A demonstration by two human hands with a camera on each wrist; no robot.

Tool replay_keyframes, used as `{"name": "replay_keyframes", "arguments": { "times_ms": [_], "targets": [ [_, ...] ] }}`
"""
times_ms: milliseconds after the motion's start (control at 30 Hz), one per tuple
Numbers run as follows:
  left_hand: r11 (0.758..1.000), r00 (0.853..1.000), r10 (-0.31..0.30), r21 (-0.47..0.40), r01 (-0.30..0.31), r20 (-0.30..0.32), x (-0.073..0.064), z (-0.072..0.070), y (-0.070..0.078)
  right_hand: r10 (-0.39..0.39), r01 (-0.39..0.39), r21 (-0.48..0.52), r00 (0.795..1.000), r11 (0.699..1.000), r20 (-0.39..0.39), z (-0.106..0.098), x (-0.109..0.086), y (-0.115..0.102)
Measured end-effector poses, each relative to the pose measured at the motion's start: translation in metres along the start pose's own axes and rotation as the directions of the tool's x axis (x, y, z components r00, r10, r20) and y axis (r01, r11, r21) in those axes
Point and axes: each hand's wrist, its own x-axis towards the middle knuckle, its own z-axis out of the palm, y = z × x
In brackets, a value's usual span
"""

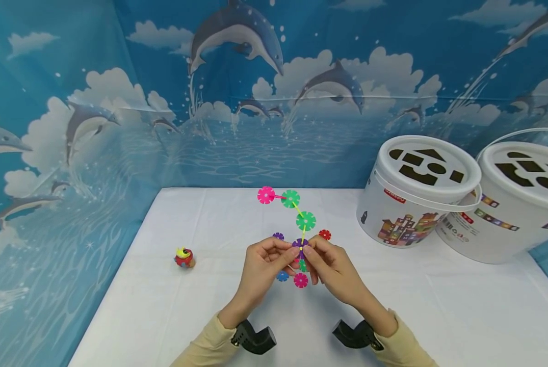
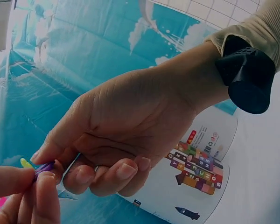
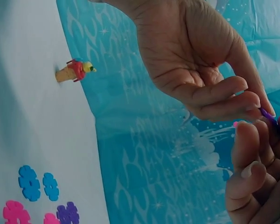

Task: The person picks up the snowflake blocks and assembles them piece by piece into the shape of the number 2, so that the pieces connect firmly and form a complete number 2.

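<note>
A person's left hand (image 1: 262,264) and right hand (image 1: 339,267) meet above a white worktop (image 1: 223,219), the thumbs and fingers of both pinching one purple disc (image 1: 301,244). From this disc a chain (image 1: 290,199) extends toward the back: two green discs (image 1: 306,221) and one pink disc (image 1: 266,194), with thin yellow and pink links (image 1: 298,209). The right wrist view shows two loose blue discs (image 3: 29,183), where the head view shows one. One toy parrot (image 1: 184,258) stands at the left; two lidded buckets (image 1: 416,201) stand at the right.
</note>
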Motion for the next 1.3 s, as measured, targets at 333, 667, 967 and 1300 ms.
{"name": "replay_keyframes", "arguments": {
  "times_ms": [333, 667, 967, 1300],
  "targets": [
    [0.998, 0.997, 0.052, 0.023, -0.053, 0.049, 0.003, -0.001, 0.000, -0.044, 0.053, 0.085, 0.994, 0.995, -0.103, -0.008, 0.000, -0.003],
    [0.850, 0.996, -0.017, 0.525, -0.034, 0.091, 0.020, -0.018, -0.032, -0.064, 0.078, 0.406, 0.997, 0.911, -0.047, -0.029, 0.001, -0.013],
    [0.583, 0.974, -0.189, 0.813, 0.008, 0.126, 0.022, -0.036, -0.077, -0.160, 0.089, 0.630, 0.985, 0.772, 0.058, -0.040, -0.001, -0.015],
    [0.534, 0.962, -0.233, 0.846, 0.002, 0.144, 0.019, -0.039, -0.090, -0.223, -0.027, 0.883, 0.963, 0.469, 0.148, -0.043, -0.001, -0.018]
  ]
}}
